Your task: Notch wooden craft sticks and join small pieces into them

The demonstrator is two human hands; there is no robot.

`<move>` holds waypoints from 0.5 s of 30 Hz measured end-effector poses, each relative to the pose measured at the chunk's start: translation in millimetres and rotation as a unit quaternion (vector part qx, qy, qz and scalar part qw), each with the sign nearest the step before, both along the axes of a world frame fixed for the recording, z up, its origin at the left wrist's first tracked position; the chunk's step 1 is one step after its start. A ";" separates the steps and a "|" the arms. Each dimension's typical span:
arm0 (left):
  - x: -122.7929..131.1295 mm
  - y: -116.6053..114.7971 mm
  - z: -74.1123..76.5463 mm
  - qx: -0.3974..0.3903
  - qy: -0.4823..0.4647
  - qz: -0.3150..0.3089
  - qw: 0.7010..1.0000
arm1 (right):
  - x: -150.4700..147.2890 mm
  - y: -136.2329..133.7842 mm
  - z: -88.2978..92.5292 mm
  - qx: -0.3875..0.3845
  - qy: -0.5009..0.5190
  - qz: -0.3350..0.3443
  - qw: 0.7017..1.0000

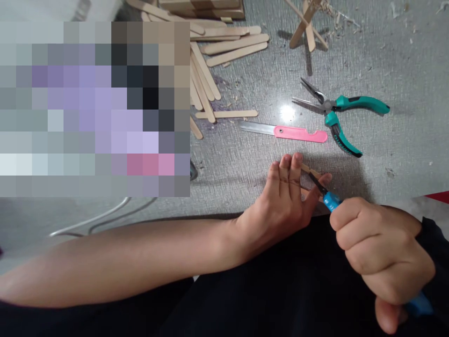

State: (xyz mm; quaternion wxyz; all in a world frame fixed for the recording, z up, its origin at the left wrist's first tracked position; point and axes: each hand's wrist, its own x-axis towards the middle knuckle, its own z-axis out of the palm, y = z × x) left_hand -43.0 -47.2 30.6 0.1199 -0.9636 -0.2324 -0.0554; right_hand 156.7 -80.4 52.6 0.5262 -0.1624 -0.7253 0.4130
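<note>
My right hand (pixel 382 243) is wrapped round the blue handle of a knife (pixel 329 200). Its dark, narrow blade points up and left, against a light wooden craft stick (pixel 310 169). My left hand (pixel 286 192) holds that stick near the table's front edge, thumb on the right and fingers on the left; much of the stick is hidden under the hand. Just beyond my left fingers lies a folding saw or knife with a pink handle (pixel 301 134), its blade out to the left. Pliers with teal grips (pixel 328 105) lie spread open farther right.
Several loose craft sticks (pixel 238 43) lie in a pile at the back, near a cardboard box (pixel 203 7). Crossed sticks (pixel 308 25) stand at the back right among wood shavings. A white cable (pixel 91 217) runs along the left. Pixelation covers the upper left.
</note>
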 end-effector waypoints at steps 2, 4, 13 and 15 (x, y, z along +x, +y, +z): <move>-1.1 -0.6 0.4 -0.006 0.004 -0.003 1.000 | 0.6 2.0 1.3 -0.040 0.024 -0.006 0.999; -2.5 -1.7 0.0 -0.030 -0.002 0.002 1.000 | 0.3 2.1 1.5 -0.061 0.058 -0.024 0.996; -2.1 -3.1 3.8 -0.085 -0.013 0.015 0.996 | -2.4 -1.0 -2.5 -0.117 0.172 -0.065 0.976; -0.9 -1.8 5.5 -0.061 -0.008 0.006 0.998 | 3.4 2.0 1.9 -0.139 0.135 -0.050 0.980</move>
